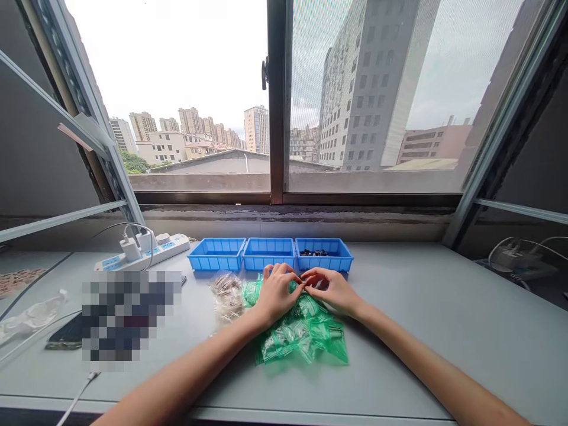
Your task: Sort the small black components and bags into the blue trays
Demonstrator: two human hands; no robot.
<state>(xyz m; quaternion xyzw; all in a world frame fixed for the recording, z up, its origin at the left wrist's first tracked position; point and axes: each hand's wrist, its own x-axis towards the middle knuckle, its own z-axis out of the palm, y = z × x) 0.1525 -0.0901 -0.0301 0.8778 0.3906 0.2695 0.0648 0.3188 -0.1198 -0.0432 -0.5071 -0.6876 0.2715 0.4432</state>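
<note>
My left hand (278, 291) and my right hand (331, 289) meet above a pile of green plastic bags (302, 337) on the grey table. Both have fingers bent and thumbs and fingertips pinched together; what lies between them is too small to make out. Clear bags of light-brown pieces (227, 293) lie left of the green bags. Behind my hands, three blue bins stand in a row: the left bin (217, 262) and middle bin (268, 260) show no contents, and the right bin (326, 263) holds small black parts.
A white power strip (171, 248) with plugs and cables lies at the back left. Nearer are a dark phone (66, 334), a blurred-out patch and crumpled clear plastic (39, 313). Metal frame posts rise on both sides before the window.
</note>
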